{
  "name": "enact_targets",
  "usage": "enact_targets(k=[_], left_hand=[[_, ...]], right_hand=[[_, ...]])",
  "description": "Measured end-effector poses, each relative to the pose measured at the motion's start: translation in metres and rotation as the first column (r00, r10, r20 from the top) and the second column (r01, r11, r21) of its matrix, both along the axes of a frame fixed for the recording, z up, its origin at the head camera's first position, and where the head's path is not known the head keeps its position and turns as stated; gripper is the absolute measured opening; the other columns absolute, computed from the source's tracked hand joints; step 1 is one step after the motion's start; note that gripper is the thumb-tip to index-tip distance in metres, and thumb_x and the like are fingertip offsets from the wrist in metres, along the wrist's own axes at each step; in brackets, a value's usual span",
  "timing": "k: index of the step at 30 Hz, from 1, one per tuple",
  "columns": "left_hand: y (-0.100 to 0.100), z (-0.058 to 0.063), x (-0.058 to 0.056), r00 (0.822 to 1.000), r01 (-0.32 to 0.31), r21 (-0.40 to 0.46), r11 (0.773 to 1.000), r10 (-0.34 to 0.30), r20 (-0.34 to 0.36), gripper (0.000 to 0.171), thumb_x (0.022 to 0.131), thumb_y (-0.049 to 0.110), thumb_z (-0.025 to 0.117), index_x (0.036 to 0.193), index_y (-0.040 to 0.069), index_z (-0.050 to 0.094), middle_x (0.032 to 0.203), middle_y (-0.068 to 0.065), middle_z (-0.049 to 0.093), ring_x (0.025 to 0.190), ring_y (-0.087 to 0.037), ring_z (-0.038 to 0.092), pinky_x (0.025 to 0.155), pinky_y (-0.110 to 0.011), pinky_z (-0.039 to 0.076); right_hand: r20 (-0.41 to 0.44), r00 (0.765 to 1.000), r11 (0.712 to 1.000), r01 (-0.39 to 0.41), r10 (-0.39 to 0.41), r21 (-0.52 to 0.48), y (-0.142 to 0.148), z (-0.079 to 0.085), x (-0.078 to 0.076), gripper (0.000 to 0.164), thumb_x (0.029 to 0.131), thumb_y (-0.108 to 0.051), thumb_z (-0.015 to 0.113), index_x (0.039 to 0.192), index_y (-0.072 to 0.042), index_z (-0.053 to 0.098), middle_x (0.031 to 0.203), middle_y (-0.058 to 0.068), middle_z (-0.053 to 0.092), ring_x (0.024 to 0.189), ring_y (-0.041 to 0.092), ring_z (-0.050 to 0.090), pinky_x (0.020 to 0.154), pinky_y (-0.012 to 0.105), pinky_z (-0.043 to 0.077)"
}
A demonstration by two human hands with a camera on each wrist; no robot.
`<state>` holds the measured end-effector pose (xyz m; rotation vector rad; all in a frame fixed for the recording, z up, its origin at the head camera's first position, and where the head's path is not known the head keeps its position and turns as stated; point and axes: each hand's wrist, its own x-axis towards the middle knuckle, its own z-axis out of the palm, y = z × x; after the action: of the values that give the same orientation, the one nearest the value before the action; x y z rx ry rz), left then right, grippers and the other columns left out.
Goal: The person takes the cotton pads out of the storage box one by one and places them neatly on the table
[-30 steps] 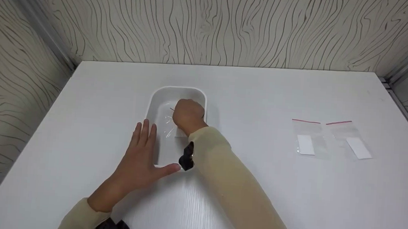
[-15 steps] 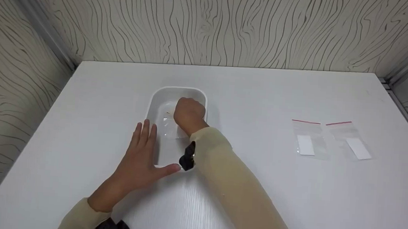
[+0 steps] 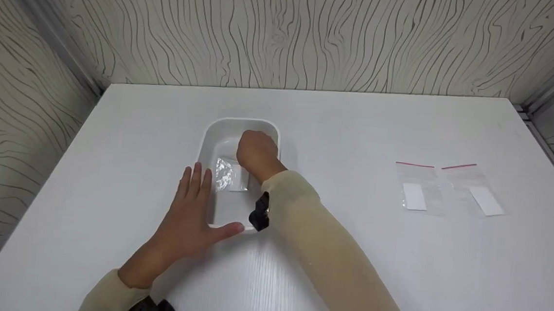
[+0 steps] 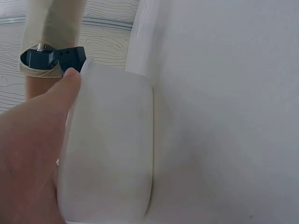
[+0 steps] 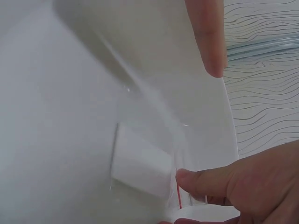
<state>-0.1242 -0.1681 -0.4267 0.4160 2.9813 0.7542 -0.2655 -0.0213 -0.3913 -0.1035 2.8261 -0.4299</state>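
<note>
A white rectangular tray (image 3: 228, 213) stands left of the table's middle. My left hand (image 3: 187, 225) has its fingers spread along the tray's left side, the thumb at the near rim; the left wrist view shows this hand (image 4: 28, 149) against the tray's outer wall (image 4: 110, 149). Inside the tray, my right hand (image 3: 257, 150) curls over a small clear zip bag (image 3: 232, 176) holding a white piece. In the right wrist view, the thumb of the right hand (image 5: 257, 182) pinches the bag (image 5: 140, 163) by its red-striped zip end. In the head view the red strip is hidden.
Two more zip bags, a left one (image 3: 414, 197) and a right one (image 3: 486, 200), lie on the table's right side, each with a white piece and a red strip. A wood-patterned wall (image 3: 285, 34) rises behind the white table (image 3: 356, 132).
The bag in the tray has turned, and its white piece now shows below my right hand. The right hand has shifted very slightly away from the body. My left hand stays put.
</note>
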Motion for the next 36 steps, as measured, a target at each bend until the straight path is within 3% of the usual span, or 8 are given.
enact_targets(k=[5, 12, 17, 21, 28, 32, 36], left_hand=[[0.0, 0.002, 0.0, 1.0, -0.002, 0.009, 1.0, 0.002, 0.012, 0.127, 0.08, 0.078, 0.066, 0.16, -0.005, 0.013, 0.168, -0.023, -0.001, 0.155, -0.04, -0.008, 0.122, -0.056, 0.016], [0.0, 0.0, 0.001, 1.0, -0.001, 0.01, 1.0, 0.001, 0.001, 0.125, 0.081, 0.076, 0.066, 0.16, -0.005, 0.013, 0.168, -0.023, 0.0, 0.155, -0.042, -0.006, 0.122, -0.057, 0.017], [-0.001, -0.001, 0.001, 1.0, 0.0, 0.01, 1.0, 0.0, 0.001, 0.125, 0.081, 0.076, 0.066, 0.16, -0.005, 0.013, 0.168, -0.023, 0.0, 0.155, -0.042, -0.005, 0.122, -0.056, 0.016], [0.0, 0.0, 0.001, 1.0, -0.001, 0.012, 1.0, 0.001, 0.007, 0.125, 0.081, 0.076, 0.066, 0.16, -0.004, 0.014, 0.168, -0.023, 0.0, 0.155, -0.042, -0.006, 0.122, -0.056, 0.016], [0.001, 0.001, 0.001, 1.0, -0.003, 0.0, 1.0, 0.003, 0.019, 0.125, 0.08, 0.077, 0.066, 0.16, -0.005, 0.014, 0.168, -0.023, -0.001, 0.155, -0.042, -0.006, 0.122, -0.057, 0.016], [0.001, 0.002, 0.0, 1.0, -0.003, -0.001, 1.0, 0.003, 0.031, 0.126, 0.08, 0.077, 0.066, 0.16, -0.005, 0.014, 0.168, -0.023, -0.001, 0.155, -0.041, -0.007, 0.122, -0.057, 0.016], [0.001, 0.002, 0.0, 0.999, -0.006, -0.001, 1.0, 0.006, 0.041, 0.126, 0.08, 0.078, 0.066, 0.16, -0.004, 0.014, 0.168, -0.023, -0.001, 0.155, -0.04, -0.008, 0.122, -0.057, 0.016]], right_hand=[[0.003, 1.0, 0.998, -0.013, 0.013, -0.055, 0.004, 0.002, 0.0, 0.021, 0.095, -0.001, 0.053, 0.104, -0.001, 0.072, 0.1, 0.013, 0.073, 0.073, 0.02, 0.055, 0.065, 0.034, 0.054], [0.008, 0.997, 0.995, -0.076, 0.076, 0.072, 0.003, 0.008, 0.002, 0.021, 0.095, -0.01, 0.057, 0.107, -0.006, 0.073, 0.1, 0.01, 0.074, 0.078, 0.02, 0.059, 0.075, 0.039, 0.059], [0.02, 0.998, 0.995, -0.069, 0.068, 0.069, 0.003, 0.009, 0.0, 0.022, 0.094, -0.017, 0.065, 0.112, -0.006, 0.072, 0.104, 0.009, 0.074, 0.082, 0.02, 0.06, 0.078, 0.041, 0.058], [0.02, 0.998, 0.998, -0.057, 0.057, -0.004, 0.005, 0.009, -0.003, 0.026, 0.093, -0.015, 0.069, 0.116, -0.005, 0.069, 0.106, 0.011, 0.073, 0.081, 0.021, 0.057, 0.076, 0.039, 0.057], [-0.022, 0.995, 0.978, -0.1, 0.097, -0.184, 0.012, 0.006, -0.009, 0.023, 0.092, 0.002, 0.06, 0.115, 0.002, 0.064, 0.106, 0.014, 0.07, 0.078, 0.019, 0.054, 0.068, 0.03, 0.048], [0.005, 0.999, 0.95, -0.046, 0.05, -0.309, 0.016, 0.007, -0.011, 0.028, 0.091, 0.004, 0.061, 0.119, 0.001, 0.061, 0.116, 0.015, 0.067, 0.084, 0.02, 0.054, 0.069, 0.028, 0.048], [0.072, 0.997, 0.899, 0.037, -0.007, -0.437, 0.017, 0.007, -0.012, 0.03, 0.091, 0.004, 0.063, 0.121, 0.0, 0.062, 0.121, 0.015, 0.064, 0.082, 0.019, 0.054, 0.064, 0.026, 0.048]])
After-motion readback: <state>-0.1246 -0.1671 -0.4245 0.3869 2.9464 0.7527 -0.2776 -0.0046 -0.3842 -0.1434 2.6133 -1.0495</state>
